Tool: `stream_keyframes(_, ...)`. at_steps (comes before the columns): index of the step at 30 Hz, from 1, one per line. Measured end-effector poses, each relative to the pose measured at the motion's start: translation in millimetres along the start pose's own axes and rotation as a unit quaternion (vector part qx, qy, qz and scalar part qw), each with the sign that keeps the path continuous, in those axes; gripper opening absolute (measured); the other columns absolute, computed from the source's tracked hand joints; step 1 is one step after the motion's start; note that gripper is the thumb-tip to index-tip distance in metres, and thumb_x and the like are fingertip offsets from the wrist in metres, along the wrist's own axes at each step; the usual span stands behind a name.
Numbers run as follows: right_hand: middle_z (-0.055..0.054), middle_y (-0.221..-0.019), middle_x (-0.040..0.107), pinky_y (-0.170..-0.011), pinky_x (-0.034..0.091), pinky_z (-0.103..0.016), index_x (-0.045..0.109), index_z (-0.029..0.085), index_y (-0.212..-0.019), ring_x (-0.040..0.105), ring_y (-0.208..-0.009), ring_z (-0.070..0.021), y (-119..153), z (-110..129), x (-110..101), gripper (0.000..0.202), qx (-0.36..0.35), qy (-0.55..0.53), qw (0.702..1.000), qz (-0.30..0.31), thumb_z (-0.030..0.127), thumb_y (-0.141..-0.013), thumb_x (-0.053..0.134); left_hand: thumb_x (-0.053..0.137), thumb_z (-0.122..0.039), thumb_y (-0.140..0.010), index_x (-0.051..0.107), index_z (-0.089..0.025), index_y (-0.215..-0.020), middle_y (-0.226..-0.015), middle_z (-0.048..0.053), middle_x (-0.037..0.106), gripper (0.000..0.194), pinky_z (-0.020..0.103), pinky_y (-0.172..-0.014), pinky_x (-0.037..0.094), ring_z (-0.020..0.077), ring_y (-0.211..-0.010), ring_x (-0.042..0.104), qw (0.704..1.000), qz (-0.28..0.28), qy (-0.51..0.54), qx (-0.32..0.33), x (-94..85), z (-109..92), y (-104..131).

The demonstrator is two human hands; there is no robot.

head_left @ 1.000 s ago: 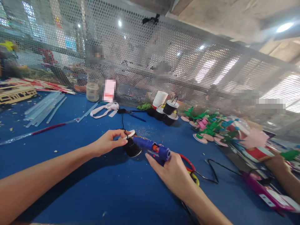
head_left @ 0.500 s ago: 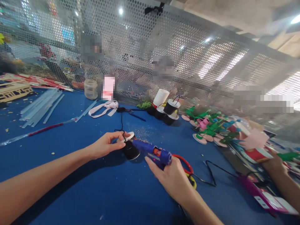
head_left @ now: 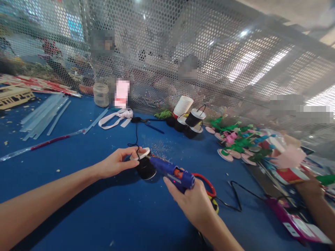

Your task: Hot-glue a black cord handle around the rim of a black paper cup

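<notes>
Black cup [head_left: 147,168], tilted, glue gun [head_left: 171,173] at its white rim

Squat cylinder, on or just above smooth blue tabletop [head_left: 131,216]. Left hand [head_left: 119,163] pinches its rim; thin black cord [head_left: 136,134] trails beyond. Right hand [head_left: 195,200] grips the glue gun's plastic body. Behind: perforated grey screen [head_left: 154,69].

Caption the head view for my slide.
Left hand holds a white-topped black cup; right hand points a blue glue gun at it.
</notes>
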State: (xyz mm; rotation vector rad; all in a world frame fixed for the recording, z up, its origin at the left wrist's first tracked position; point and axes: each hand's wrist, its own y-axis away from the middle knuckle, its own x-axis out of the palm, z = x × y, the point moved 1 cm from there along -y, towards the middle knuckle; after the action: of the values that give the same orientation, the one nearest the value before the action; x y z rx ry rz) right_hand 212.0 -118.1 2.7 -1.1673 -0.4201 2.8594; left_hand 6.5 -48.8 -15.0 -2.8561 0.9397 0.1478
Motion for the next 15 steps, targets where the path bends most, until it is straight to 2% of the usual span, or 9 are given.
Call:
stream_keyframes(6,-0.003,-0.067,0.065,-0.06,0.049,-0.024,0.061,0.017,-0.076,0.062,-0.061,-0.0175,-0.7,-2.2,-0.4,0.013,-0.044,-0.003,0.999,-0.006,0.028,-0.073,0.054,0.05,-0.021,-0.078,0.047,-0.014,-0.063,-0.123,0.01,0.051,0.017,0.043,-0.101,0.018,0.0233,-0.125,0.031,1.0,0.009,0.002,0.004,0.2,-1.4,-0.2)
stream_keyframes(9,-0.002,-0.065,0.064,-0.058,0.048,-0.024,0.06,0.017,-0.074,0.062,-0.06,-0.0174,0.5,-2.8,0.5,0.011,-0.041,0.004,0.999,-0.013,0.027,-0.072,0.055,0.051,-0.02,-0.077,0.047,-0.014,-0.063,-0.123,0.011,0.051,0.016,0.043,-0.101,0.019,0.0241,-0.124,0.033,1.0,0.003,-0.004,0.002,0.4,-0.6,-0.5)
stream_keyframes(15,-0.004,-0.066,0.065,-0.057,0.048,-0.025,0.059,0.017,-0.073,0.061,-0.06,-0.0176,4.7,-1.4,5.6,0.013,-0.035,-0.005,0.999,0.032,0.028,-0.074,0.053,0.05,-0.021,-0.078,0.047,-0.015,-0.066,-0.124,0.01,0.05,0.014,0.041,-0.101,0.021,0.0223,-0.124,0.033,1.0,0.01,-0.019,0.012,-0.5,2.4,-0.6)
